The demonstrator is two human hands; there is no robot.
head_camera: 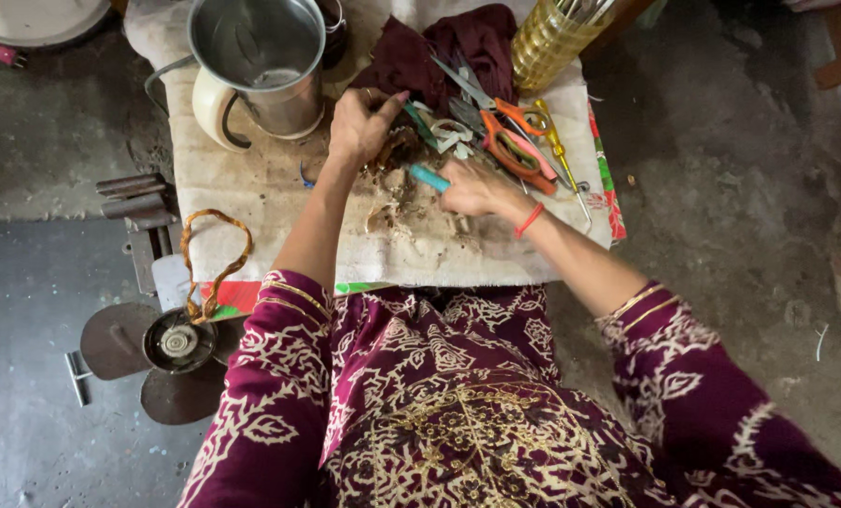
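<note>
Right hand (472, 188) clamped on teal-handled tool (429, 178), handle poking out toward left hand (359, 127), long axis roughly level, tip hidden in the fist. Left hand curled, fingers together, pressing a small brown object (397, 150) (too blurred to name) just beside the teal end. Scissors pile (515, 146) directly beyond right hand, touching distance. Steel jug (261, 61) past left hand, well apart. Worn cloth pad (251, 188) underneath.

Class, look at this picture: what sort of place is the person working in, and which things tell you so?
Probably a small home or roadside repair workbench. A cloth-covered table holds a heap of scissors and pliers, a steel jug stands at the back, and loose fan blades lie on the bare concrete floor.
</note>
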